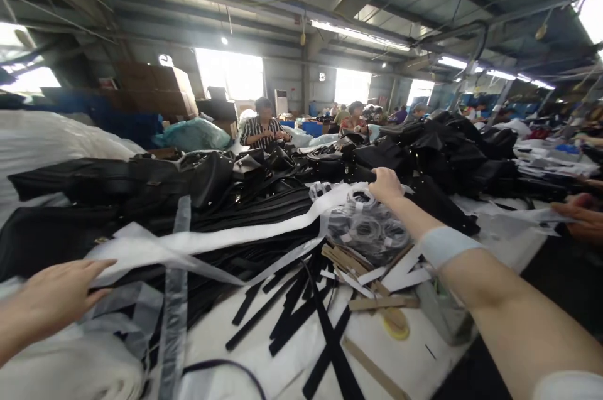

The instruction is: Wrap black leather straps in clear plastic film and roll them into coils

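My left hand (61, 293) is at the left edge, fingers stretched out and thumb apart, over the near end of a long white strip (207, 238). The strip runs across black straps (264, 215) toward my right hand. My right hand (387, 186) reaches far forward with fingers curled down beside a clear bag of coiled rolls (367, 227). What its fingers hold, if anything, is hidden. Thin translucent strips (287, 262) cross under the white one. Cut black strips (292, 318) lie on the pale table (211, 337).
Black bags (188, 180) are heaped across the back. Cardboard strips (384, 303) and a yellow tape roll (396, 323) lie at right. A white fabric roll (85, 362) is at lower left. Another person's hand (581, 215) holds translucent material at right. Co-workers (266, 127) sit beyond the heap.
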### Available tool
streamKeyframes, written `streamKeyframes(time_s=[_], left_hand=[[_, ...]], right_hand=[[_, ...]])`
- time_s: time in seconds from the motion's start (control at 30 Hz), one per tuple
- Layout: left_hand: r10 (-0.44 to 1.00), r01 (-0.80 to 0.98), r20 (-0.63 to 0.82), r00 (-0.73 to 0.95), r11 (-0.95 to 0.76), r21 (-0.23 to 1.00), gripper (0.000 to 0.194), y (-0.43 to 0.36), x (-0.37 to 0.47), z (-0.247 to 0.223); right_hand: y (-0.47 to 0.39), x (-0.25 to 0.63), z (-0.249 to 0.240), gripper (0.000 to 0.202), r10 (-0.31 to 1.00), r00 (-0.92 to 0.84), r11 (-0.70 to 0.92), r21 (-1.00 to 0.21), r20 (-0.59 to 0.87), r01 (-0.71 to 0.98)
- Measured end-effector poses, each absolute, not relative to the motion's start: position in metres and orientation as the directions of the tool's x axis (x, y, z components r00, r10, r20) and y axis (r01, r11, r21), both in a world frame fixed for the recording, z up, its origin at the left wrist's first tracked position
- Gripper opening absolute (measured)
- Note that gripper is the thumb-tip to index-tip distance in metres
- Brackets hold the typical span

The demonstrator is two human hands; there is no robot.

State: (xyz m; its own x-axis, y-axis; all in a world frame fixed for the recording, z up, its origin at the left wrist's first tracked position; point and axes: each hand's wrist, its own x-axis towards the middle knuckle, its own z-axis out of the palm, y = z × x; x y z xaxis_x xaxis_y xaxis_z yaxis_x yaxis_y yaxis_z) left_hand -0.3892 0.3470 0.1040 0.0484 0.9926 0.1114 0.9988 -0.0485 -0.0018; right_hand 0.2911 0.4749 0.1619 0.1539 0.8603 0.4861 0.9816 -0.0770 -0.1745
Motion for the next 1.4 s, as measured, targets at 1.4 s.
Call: streamKeyframes(time_s=[1.4], left_hand=[[0.754,0.701,-0.395,0.525,-0.120,0.703,0.009,-0.048,-0.088,0.068]], right_hand=[[0.054,0.283,0.094,0.037,0.931,-0.317,-0.208,-0.977,-0.181,-0.053]])
